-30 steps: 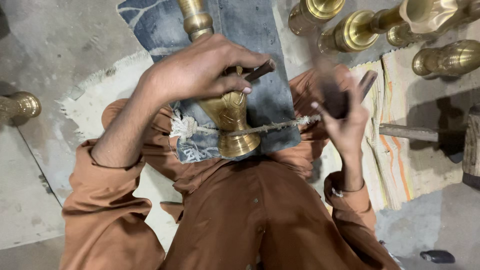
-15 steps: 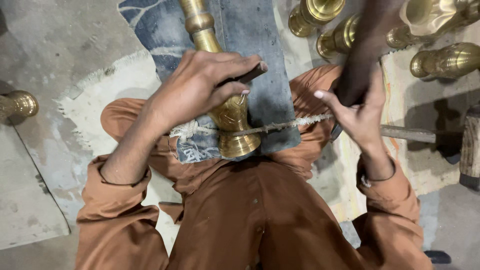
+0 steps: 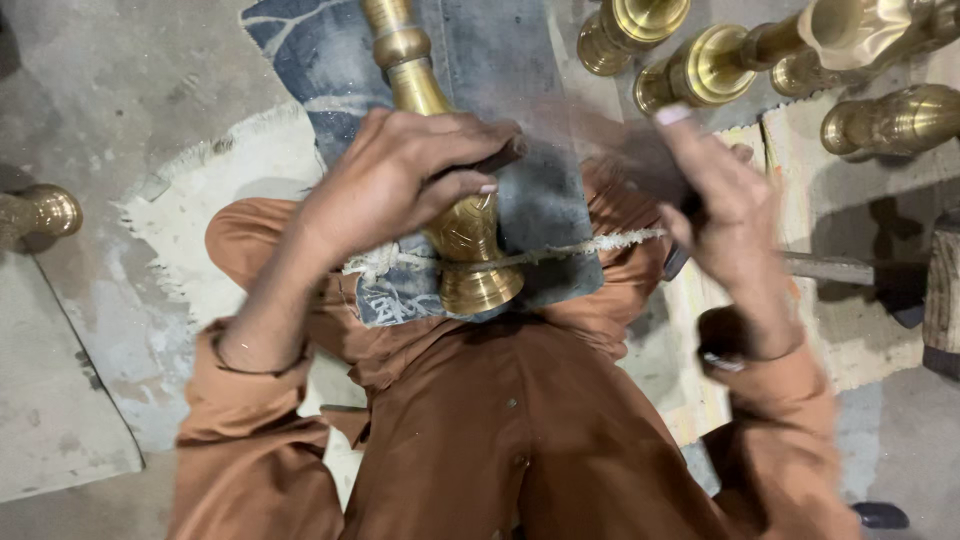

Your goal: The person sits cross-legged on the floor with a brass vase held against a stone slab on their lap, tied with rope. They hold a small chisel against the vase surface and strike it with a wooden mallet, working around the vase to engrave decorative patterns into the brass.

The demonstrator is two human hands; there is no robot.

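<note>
A long brass vase-like piece (image 3: 470, 240) lies on a blue denim cloth (image 3: 520, 70) across my lap, its flared foot toward me. A frayed rope (image 3: 600, 243) runs across it. My left hand (image 3: 400, 180) rests on the brass body and pinches a short dark metal rod (image 3: 503, 155) against it. To the right of the piece, my right hand (image 3: 725, 215) is blurred by motion. It grips a dark tool (image 3: 676, 262), mostly hidden by the fingers.
Several finished brass pieces (image 3: 700, 65) lie at the upper right, one (image 3: 890, 120) further right. Another brass piece (image 3: 40, 210) stands at the left on the concrete floor. A mallet-like tool (image 3: 835, 268) lies on striped cloth at the right.
My right hand, raised with the dark tool half a second ago, has swung down toward the brass piece. My left hand stays on the piece with the rod.
</note>
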